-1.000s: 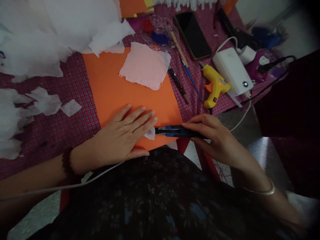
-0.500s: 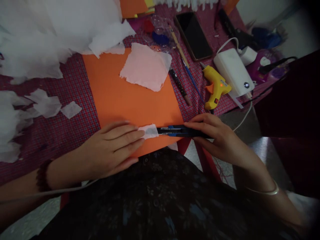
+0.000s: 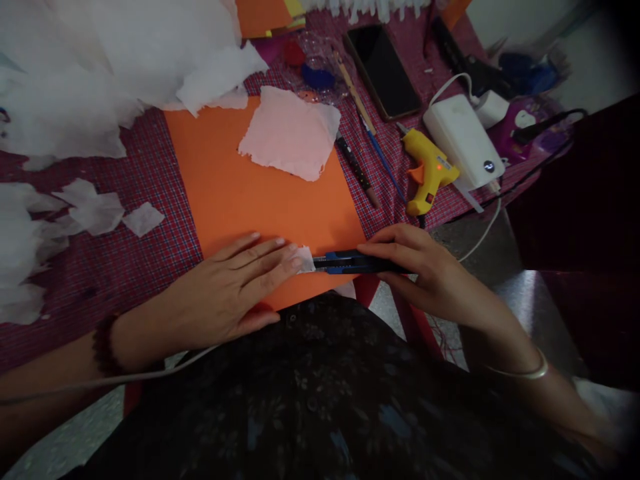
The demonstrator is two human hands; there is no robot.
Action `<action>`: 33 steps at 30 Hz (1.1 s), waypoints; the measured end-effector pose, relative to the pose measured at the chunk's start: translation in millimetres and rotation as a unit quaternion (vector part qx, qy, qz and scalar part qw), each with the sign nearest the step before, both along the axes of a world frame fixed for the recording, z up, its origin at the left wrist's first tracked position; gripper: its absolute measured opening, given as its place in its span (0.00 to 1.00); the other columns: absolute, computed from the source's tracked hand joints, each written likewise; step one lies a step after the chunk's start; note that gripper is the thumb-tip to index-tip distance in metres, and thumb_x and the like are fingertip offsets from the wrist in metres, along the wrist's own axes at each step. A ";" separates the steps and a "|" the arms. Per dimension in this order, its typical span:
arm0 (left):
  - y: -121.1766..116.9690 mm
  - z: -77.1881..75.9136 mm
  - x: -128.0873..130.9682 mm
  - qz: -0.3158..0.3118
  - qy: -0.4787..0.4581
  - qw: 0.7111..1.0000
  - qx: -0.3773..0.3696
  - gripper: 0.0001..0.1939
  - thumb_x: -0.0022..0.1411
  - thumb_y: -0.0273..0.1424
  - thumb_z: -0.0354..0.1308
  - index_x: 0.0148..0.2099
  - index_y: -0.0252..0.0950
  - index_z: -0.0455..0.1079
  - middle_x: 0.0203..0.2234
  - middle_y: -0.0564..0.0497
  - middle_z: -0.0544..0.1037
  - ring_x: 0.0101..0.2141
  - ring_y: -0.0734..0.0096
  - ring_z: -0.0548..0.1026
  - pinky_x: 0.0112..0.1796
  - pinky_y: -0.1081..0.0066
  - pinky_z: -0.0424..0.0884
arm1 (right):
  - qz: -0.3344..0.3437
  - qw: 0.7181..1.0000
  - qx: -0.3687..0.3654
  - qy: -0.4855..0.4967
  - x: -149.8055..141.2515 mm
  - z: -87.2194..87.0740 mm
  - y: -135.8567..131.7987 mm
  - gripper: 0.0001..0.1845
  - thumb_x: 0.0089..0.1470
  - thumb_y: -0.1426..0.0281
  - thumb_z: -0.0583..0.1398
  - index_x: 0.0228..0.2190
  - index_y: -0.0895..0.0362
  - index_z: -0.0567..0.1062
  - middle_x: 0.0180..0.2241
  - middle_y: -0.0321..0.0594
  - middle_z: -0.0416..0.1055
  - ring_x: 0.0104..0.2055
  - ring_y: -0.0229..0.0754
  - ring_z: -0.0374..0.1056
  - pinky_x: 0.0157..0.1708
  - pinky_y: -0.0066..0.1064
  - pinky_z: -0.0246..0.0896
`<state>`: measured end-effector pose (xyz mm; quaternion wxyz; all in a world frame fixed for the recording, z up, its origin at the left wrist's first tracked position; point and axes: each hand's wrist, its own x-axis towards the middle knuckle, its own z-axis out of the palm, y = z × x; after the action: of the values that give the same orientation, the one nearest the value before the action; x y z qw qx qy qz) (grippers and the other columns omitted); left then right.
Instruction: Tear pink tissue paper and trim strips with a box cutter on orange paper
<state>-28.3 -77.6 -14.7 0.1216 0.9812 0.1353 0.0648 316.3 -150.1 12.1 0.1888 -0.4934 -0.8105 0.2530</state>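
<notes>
My left hand (image 3: pixel 240 287) lies flat with its fingers stretched out on an orange sheet (image 3: pixel 235 187). Its fingertips rest on a small piece of white paper (image 3: pixel 305 257), partly covering it. In my right hand (image 3: pixel 420 267) is a blue and black utility knife (image 3: pixel 345 262), pointing left. The front end of the knife meets the right end of the small paper; whether it lies over or under the paper I cannot tell. Farther up the orange sheet lies a larger torn piece of pale paper (image 3: pixel 293 132).
White paper sheets (image 3: pixel 150 53) are heaped at the upper left, with torn scraps (image 3: pixel 90 208) below them. Right of the orange sheet lie a marker (image 3: pixel 357 170), a paintbrush (image 3: pixel 383 160), a phone (image 3: pixel 383 70), a yellow glue gun (image 3: pixel 429 170) and a white power bank (image 3: pixel 465 143).
My left fingers have spread and shifted slightly right over the small paper. The knife in my right hand has moved slightly left with its front end closer to those fingers.
</notes>
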 end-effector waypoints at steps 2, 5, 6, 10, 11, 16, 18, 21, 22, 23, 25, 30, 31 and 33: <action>-0.8 -1.1 -0.7 0.004 0.002 1.000 -0.006 0.39 0.77 0.44 0.50 0.79 0.30 0.44 0.72 0.37 0.62 0.72 0.55 0.61 0.73 0.54 0.51 | 0.006 1.000 0.002 0.001 -2.1 -0.6 0.7 0.24 0.65 0.75 0.60 0.60 0.48 0.75 0.50 0.47 0.75 0.52 0.50 0.74 0.53 0.46 0.73; 2.2 1.6 -0.6 0.015 0.008 1.000 -0.026 0.40 0.77 0.47 0.48 0.80 0.32 0.43 0.72 0.37 0.62 0.72 0.54 0.61 0.73 0.53 0.49 | 0.009 1.000 0.000 0.003 -2.6 -2.0 -0.2 0.24 0.65 0.75 0.60 0.60 0.49 0.75 0.50 0.47 0.75 0.52 0.50 0.74 0.53 0.46 0.73; 4.8 3.4 -0.1 0.017 0.009 0.999 -0.035 0.40 0.77 0.49 0.48 0.80 0.32 0.44 0.73 0.37 0.61 0.72 0.53 0.61 0.73 0.52 0.48 | 0.009 1.000 -0.002 0.003 -2.1 -2.6 -0.7 0.24 0.65 0.75 0.59 0.60 0.48 0.75 0.50 0.47 0.75 0.52 0.50 0.74 0.53 0.46 0.73; 20.6 6.9 4.2 0.000 0.026 0.998 -0.060 0.42 0.73 0.57 0.48 0.78 0.39 0.52 0.74 0.40 0.59 0.73 0.47 0.57 0.73 0.47 0.44 | 0.008 1.000 -0.004 -0.002 0.4 -3.7 -1.7 0.24 0.66 0.75 0.59 0.60 0.49 0.75 0.51 0.47 0.75 0.53 0.50 0.73 0.53 0.47 0.73; 24.2 5.9 5.6 -0.007 0.033 0.998 -0.060 0.42 0.72 0.58 0.49 0.78 0.42 0.54 0.74 0.42 0.59 0.73 0.47 0.57 0.73 0.46 0.43 | 0.009 1.000 -0.004 -0.005 0.7 -3.4 -1.6 0.24 0.66 0.75 0.59 0.60 0.49 0.75 0.51 0.48 0.75 0.53 0.50 0.73 0.53 0.47 0.72; 29.1 -0.6 11.9 -0.012 0.060 0.997 -0.036 0.40 0.72 0.58 0.51 0.77 0.44 0.56 0.74 0.44 0.59 0.73 0.48 0.56 0.73 0.44 0.42 | 0.004 1.000 -0.012 -0.028 -2.5 1.9 -9.5 0.25 0.66 0.75 0.59 0.62 0.49 0.73 0.52 0.48 0.74 0.53 0.50 0.73 0.52 0.47 0.73; 26.9 1.0 13.6 -0.013 0.074 0.997 -0.021 0.41 0.71 0.59 0.50 0.76 0.42 0.56 0.75 0.43 0.58 0.74 0.47 0.56 0.72 0.43 0.42 | -0.004 0.999 -0.017 -0.041 -4.9 2.4 -21.1 0.26 0.66 0.74 0.59 0.63 0.49 0.71 0.53 0.49 0.74 0.54 0.51 0.73 0.52 0.48 0.73; 24.5 4.4 15.0 -0.020 0.089 0.996 0.004 0.41 0.74 0.57 0.48 0.76 0.35 0.55 0.75 0.41 0.56 0.74 0.48 0.54 0.72 0.43 0.43 | -0.033 0.998 -0.018 -0.050 -8.1 -2.2 -44.5 0.27 0.65 0.74 0.60 0.63 0.50 0.70 0.54 0.50 0.73 0.54 0.52 0.72 0.52 0.49 0.73; 24.2 4.5 15.0 -0.019 0.085 0.996 0.005 0.41 0.74 0.57 0.48 0.76 0.35 0.55 0.75 0.41 0.56 0.74 0.48 0.54 0.72 0.43 0.44 | -0.043 0.998 -0.019 -0.049 -8.9 -4.7 -51.8 0.27 0.65 0.74 0.61 0.64 0.50 0.69 0.54 0.50 0.73 0.55 0.52 0.72 0.52 0.49 0.73; 24.2 3.9 14.9 -0.015 0.077 0.997 0.000 0.39 0.74 0.56 0.47 0.76 0.36 0.56 0.75 0.42 0.56 0.74 0.48 0.55 0.72 0.43 0.44 | -0.053 0.997 -0.021 -0.046 -9.7 -7.2 -57.9 0.28 0.65 0.74 0.61 0.64 0.50 0.69 0.54 0.50 0.73 0.55 0.52 0.72 0.53 0.49 0.73; 24.4 1.7 14.4 -0.005 0.057 0.998 -0.015 0.37 0.74 0.56 0.48 0.75 0.40 0.58 0.75 0.44 0.58 0.73 0.47 0.56 0.72 0.44 0.45 | -0.064 0.997 -0.022 -0.037 -10.9 -11.0 -64.9 0.29 0.65 0.75 0.61 0.64 0.50 0.68 0.54 0.49 0.73 0.56 0.52 0.72 0.53 0.49 0.73; 24.8 -0.1 13.0 -0.014 0.060 0.998 0.007 0.37 0.75 0.53 0.47 0.76 0.37 0.56 0.74 0.41 0.59 0.73 0.48 0.56 0.72 0.44 0.44 | -0.065 0.998 0.008 -0.023 -11.5 -8.1 -54.9 0.26 0.65 0.75 0.60 0.62 0.50 0.70 0.52 0.48 0.73 0.54 0.50 0.73 0.52 0.46 0.73; 24.7 0.3 12.8 -0.016 0.060 0.998 0.015 0.38 0.75 0.54 0.47 0.76 0.36 0.55 0.74 0.41 0.59 0.73 0.48 0.56 0.72 0.44 0.44 | -0.059 0.998 0.014 -0.022 -11.2 -6.7 -50.7 0.26 0.65 0.76 0.60 0.62 0.50 0.71 0.52 0.48 0.73 0.53 0.50 0.73 0.52 0.46 0.73; 24.1 1.4 12.7 -0.016 0.057 0.998 0.019 0.39 0.75 0.55 0.46 0.76 0.37 0.55 0.75 0.40 0.58 0.73 0.48 0.56 0.72 0.44 0.43 | -0.045 0.999 0.020 -0.021 -10.4 -4.9 -42.6 0.25 0.65 0.76 0.60 0.62 0.50 0.71 0.52 0.48 0.73 0.53 0.50 0.73 0.51 0.46 0.73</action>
<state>-15.6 -53.5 -13.3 0.0964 0.9874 0.1248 0.0097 305.9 -192.6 7.2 0.1931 -0.5307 -0.7961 0.2176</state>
